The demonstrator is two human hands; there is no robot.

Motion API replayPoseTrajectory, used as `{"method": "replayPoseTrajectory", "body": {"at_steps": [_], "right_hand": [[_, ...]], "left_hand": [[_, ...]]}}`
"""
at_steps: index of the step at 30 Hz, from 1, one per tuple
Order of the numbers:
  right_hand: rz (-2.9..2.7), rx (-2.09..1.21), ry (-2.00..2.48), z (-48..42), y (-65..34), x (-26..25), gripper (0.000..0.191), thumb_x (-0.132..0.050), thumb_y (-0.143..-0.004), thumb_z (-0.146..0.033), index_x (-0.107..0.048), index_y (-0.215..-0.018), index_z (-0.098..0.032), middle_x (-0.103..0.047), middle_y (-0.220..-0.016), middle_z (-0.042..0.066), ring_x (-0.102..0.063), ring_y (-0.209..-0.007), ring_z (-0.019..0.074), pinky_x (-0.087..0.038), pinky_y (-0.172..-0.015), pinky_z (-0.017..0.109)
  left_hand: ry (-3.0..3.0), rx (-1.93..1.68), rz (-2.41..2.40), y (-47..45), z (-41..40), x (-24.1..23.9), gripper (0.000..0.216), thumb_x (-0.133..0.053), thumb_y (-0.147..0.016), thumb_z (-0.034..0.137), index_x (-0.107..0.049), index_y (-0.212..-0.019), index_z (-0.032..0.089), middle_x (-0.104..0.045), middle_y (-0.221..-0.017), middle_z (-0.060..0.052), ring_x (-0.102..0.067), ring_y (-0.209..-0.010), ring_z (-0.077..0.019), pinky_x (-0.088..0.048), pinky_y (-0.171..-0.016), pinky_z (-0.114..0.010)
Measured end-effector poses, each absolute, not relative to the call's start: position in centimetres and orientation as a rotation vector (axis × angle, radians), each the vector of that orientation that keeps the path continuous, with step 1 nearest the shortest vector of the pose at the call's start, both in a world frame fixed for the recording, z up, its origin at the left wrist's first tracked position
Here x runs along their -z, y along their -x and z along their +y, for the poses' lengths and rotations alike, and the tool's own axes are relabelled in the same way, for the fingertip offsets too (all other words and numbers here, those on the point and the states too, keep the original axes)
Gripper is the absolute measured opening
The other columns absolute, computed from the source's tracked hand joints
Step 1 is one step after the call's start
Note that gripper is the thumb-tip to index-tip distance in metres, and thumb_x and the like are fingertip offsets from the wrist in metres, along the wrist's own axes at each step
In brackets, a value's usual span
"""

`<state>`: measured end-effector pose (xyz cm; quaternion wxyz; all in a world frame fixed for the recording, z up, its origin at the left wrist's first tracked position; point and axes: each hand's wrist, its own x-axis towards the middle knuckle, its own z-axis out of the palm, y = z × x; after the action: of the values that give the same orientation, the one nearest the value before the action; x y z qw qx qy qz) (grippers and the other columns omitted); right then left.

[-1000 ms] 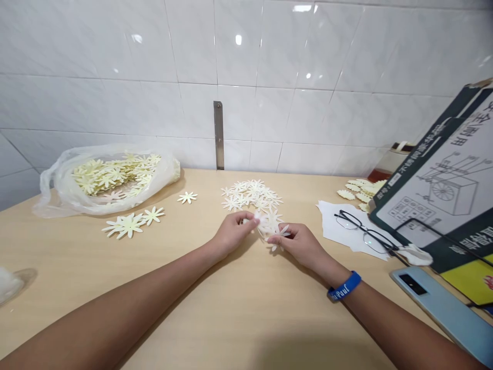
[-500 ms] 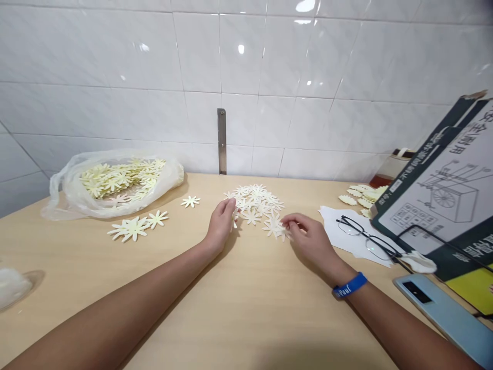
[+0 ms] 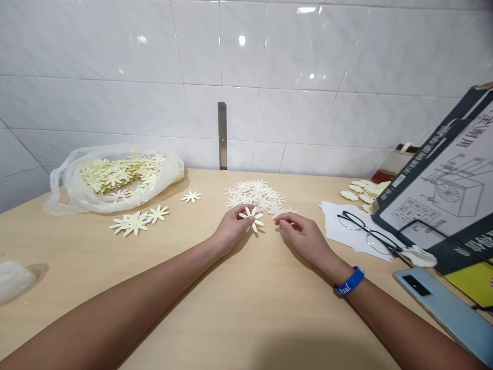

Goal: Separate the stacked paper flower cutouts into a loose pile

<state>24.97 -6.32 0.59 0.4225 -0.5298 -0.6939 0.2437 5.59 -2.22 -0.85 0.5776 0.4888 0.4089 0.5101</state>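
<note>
Head view: your left hand [image 3: 230, 232] pinches a paper flower [image 3: 251, 218] at the near edge of the pile [image 3: 257, 194], right hand [image 3: 305, 235] just beside it, fingers curled, and I can't tell if it holds anything.

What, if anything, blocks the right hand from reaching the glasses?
Probably nothing. The right hand rests at the near edge of the flower pile, and the glasses lie on a white sheet to its right, with only bare table between. The left hand pinches a paper flower, well clear.
</note>
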Motion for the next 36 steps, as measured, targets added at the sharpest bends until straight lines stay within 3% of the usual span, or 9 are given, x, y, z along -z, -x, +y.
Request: {"method": "replayPoseTrajectory", "body": {"at_steps": [3,8,16,22,26,30,32,34,36], "right_hand": [[-1.681,-0.883,1.26,-6.9,-24.1,-0.6,0.022,-0.061,-0.081,-0.038,-0.065,-0.091,-0.018,-0.067,-0.084,0.004,-0.061,-0.076,0.0178,-0.048,-0.069,0.03],[-1.632,-1.222,1.163,-7.0,-23.7,0.4,0.026,-0.062,-0.082,-0.041,-0.061,-0.075,-0.016,-0.059,-0.064,0.0,-0.054,-0.058,0.0123,-0.045,-0.058,0.027],[-1.539,-1.379,1.094,-7.4,-23.4,0.2,0.031,-0.066,-0.081,-0.045,-0.062,-0.076,-0.015,-0.061,-0.069,0.002,-0.058,-0.062,0.0134,-0.048,-0.06,0.028],[-1.481,-1.312,1.059,-6.9,-23.8,0.3,0.032,-0.067,-0.079,-0.045,-0.059,-0.068,-0.016,-0.058,-0.06,0.0,-0.054,-0.054,0.012,-0.045,-0.056,0.027],[-1.554,-1.099,1.163,-6.6,-24.7,0.1,0.035,-0.06,-0.083,-0.045,-0.057,-0.062,-0.017,-0.054,-0.055,-0.001,-0.05,-0.051,0.0117,-0.042,-0.053,0.026],[-1.584,-0.916,1.247,-6.0,-25.7,-0.4,0.038,-0.053,-0.087,-0.044,-0.054,-0.059,-0.019,-0.051,-0.051,-0.001,-0.048,-0.049,0.012,-0.041,-0.052,0.026],[-1.546,-0.891,1.305,-5.3,-26.2,-0.3,0.031,-0.053,-0.087,-0.041,-0.059,-0.067,-0.018,-0.053,-0.053,-0.001,-0.05,-0.05,0.013,-0.043,-0.052,0.027],[-1.457,-0.871,1.386,-4.5,-26.7,0.1,0.024,-0.054,-0.084,-0.035,-0.065,-0.091,-0.015,-0.062,-0.067,0.003,-0.055,-0.055,0.0143,-0.047,-0.054,0.028],[-1.38,-0.847,1.442,-3.9,-27.0,0.6,0.043,-0.055,-0.081,-0.029,-0.058,-0.121,-0.015,-0.068,-0.097,0.01,-0.06,-0.064,0.0157,-0.051,-0.058,0.03]], "left_hand": [[-1.217,-1.078,0.869,-6.0,-3.3,0.5,0.034,-0.079,-0.061,0.025,-0.069,-0.091,0.014,-0.061,-0.069,-0.001,-0.052,-0.062,-0.0106,-0.038,-0.061,-0.024],[-1.263,-1.023,0.881,-6.5,-4.5,-0.3,0.027,-0.081,-0.06,0.032,-0.066,-0.071,0.013,-0.059,-0.06,0.0,-0.052,-0.057,-0.0109,-0.039,-0.059,-0.025],[-1.42,-1.009,0.949,-6.5,-4.3,0.0,0.033,-0.076,-0.067,0.041,-0.057,-0.062,0.014,-0.055,-0.053,0.002,-0.049,-0.049,-0.009,-0.036,-0.049,-0.022],[-1.356,-0.894,0.766,-6.6,-4.6,-0.2,0.036,-0.077,-0.069,0.041,-0.052,-0.07,0.015,-0.063,-0.06,-0.002,-0.062,-0.053,-0.0159,-0.046,-0.052,-0.027],[-1.272,-0.87,0.667,-6.3,-4.0,0.4,0.033,-0.08,-0.068,0.034,-0.057,-0.08,0.014,-0.068,-0.068,-0.005,-0.061,-0.057,-0.0132,-0.045,-0.056,-0.026],[-1.054,-0.907,0.634,-6.1,-3.6,0.8,0.039,-0.082,-0.066,0.03,-0.064,-0.097,0.014,-0.071,-0.09,-0.009,-0.064,-0.067,-0.0151,-0.049,-0.063,-0.029],[-0.98,-0.903,0.617,-6.1,-3.5,0.9,0.039,-0.082,-0.066,0.029,-0.066,-0.098,0.013,-0.071,-0.097,-0.012,-0.066,-0.075,-0.0187,-0.051,-0.069,-0.033],[-0.971,-0.893,0.612,-6.2,-3.6,0.8,0.035,-0.082,-0.066,0.03,-0.068,-0.092,0.011,-0.071,-0.094,-0.013,-0.067,-0.078,-0.0207,-0.052,-0.073,-0.036],[-0.997,-0.893,0.647,-6.3,-3.7,0.8,0.031,-0.082,-0.066,0.031,-0.069,-0.083,0.009,-0.071,-0.084,-0.013,-0.066,-0.074,-0.0194,-0.051,-0.07,-0.033]]}}
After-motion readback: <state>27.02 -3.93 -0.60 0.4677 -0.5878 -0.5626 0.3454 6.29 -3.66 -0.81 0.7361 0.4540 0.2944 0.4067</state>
